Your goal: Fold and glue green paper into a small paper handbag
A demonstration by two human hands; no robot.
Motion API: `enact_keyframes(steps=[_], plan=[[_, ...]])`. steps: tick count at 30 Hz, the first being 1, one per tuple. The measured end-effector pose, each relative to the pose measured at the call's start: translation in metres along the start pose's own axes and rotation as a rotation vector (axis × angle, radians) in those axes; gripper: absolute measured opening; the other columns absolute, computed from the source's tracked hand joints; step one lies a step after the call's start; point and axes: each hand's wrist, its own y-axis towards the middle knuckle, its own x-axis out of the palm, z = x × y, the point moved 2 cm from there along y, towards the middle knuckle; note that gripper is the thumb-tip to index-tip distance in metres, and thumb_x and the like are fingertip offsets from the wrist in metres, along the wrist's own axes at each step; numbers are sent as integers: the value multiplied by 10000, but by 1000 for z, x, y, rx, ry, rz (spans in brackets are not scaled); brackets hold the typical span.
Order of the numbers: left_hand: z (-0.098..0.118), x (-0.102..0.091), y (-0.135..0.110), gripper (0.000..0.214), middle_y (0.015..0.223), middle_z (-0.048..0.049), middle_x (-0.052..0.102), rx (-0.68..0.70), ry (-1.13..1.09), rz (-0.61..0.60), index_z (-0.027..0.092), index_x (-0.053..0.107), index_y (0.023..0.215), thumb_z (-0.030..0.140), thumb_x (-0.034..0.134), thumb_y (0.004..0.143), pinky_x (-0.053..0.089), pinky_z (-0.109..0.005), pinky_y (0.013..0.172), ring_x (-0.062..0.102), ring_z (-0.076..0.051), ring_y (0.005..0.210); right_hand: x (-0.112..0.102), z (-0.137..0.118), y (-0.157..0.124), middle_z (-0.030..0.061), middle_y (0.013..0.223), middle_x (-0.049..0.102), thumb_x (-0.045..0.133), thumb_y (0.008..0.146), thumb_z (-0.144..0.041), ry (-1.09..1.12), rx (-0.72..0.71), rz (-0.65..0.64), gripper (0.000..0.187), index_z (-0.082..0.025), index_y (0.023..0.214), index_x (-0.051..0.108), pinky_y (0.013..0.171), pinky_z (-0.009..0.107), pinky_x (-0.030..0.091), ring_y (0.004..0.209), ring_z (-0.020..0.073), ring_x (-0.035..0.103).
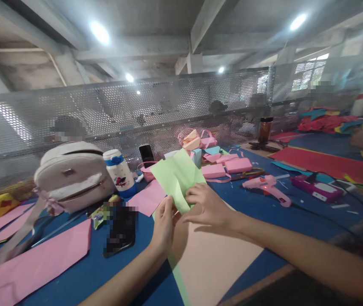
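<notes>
A sheet of light green paper [181, 172], creased and partly folded, is held up between my two hands. My left hand [164, 223] pinches its lower edge between thumb and fingers. Bent fingers of my right hand [208, 206] press on the paper's lower right side, the thumb below. Beneath both hands lies a large peach-coloured sheet [213, 263] on the blue table, with a green edge showing under its left side. A pink sheet [146, 197] lies just left of the green paper.
Pink paper boxes [239, 165] sit beyond my hands. A pink glue gun [267, 189] with a cord lies right, near a purple power strip [317, 188]. Leftward are a black phone [120, 229], a white bottle [119, 172] and a white backpack [73, 174]. A perforated metal screen [168, 102] stands behind.
</notes>
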Motion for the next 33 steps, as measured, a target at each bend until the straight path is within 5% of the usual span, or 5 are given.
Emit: enact_keyframes(steps=[5, 18, 26, 33], plan=[[-4, -1, -2, 464, 663, 30, 604, 4, 0, -5, 169, 624, 733, 610, 763, 702, 512, -209, 613, 594, -107, 637, 6, 5, -5, 39, 897, 678, 756, 857, -417, 26, 15, 44, 230, -193, 821, 715, 851, 356, 375, 879, 211, 565], [0, 1, -6, 302, 1110, -63, 736, 174, 216, -203, 198, 733, 1076, 420, 630, 899, 487, -330, 988, 653, -245, 1085, -3, 14, -2, 38, 924, 674, 754, 858, -430, 44, -69, -21, 263, -179, 841, 681, 914, 364, 353, 904, 208, 564], [3, -1, -10, 432, 1377, -80, 638, 342, 606, -327, 190, 553, 1393, 277, 402, 998, 411, -403, 1120, 537, -265, 1340, -7, 15, -1, 49, 925, 654, 757, 852, -418, 7, -74, -66, 271, -173, 855, 642, 946, 381, 368, 935, 219, 541], [-2, -4, -6, 510, 1557, -79, 443, 388, 699, -366, 210, 383, 1519, 333, 395, 1024, 327, -404, 1197, 358, -252, 1471, -6, 19, -5, 131, 1080, 672, 712, 871, -396, 43, -54, -21, 298, -144, 1013, 638, 997, 432, 383, 1044, 268, 559]])
